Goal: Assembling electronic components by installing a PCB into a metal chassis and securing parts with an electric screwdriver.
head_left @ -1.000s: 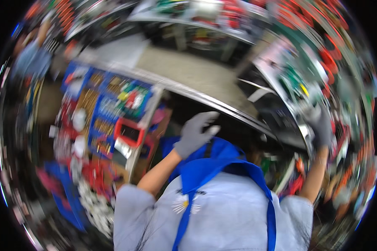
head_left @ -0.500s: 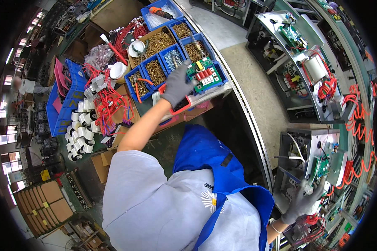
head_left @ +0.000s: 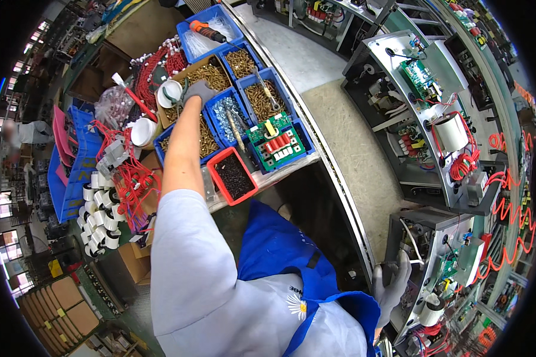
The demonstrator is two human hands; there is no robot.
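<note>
We identify two gloved hands, with clock positions read from the centre of the view. The left hand [head_left: 199,91] is at 11 o'clock, over the one cardboard tray [head_left: 192,67] of brass parts [head_left: 208,74]. Its fingers are hidden from us; we cannot tell whether this grip is open or closed on anything. Just beside it, at 10 o'clock, we note one white cup [head_left: 162,97] with one green-handled tool [head_left: 175,98] across it; we cannot confirm contact. One larger white tub [head_left: 142,132] stands near the cup.

The right hand [head_left: 392,290] is between 4 and 5 o'clock, its grip open, fingers spread and holding nothing. Nearest to it, we see one white cable [head_left: 412,241] on one grey metal housing [head_left: 399,234] at 4 o'clock. A second housing [head_left: 423,149] is at 2 o'clock.

On the table [head_left: 289,171] we count one red bin [head_left: 244,196] of dark small parts at 9 o'clock, close to centre; one green circuit board [head_left: 278,146] at 12 o'clock; one blue bin [head_left: 213,126] of silvery parts at 11 o'clock; and, farther out at 11 o'clock, one orange-and-black driver [head_left: 208,31] in another blue bin.
</note>
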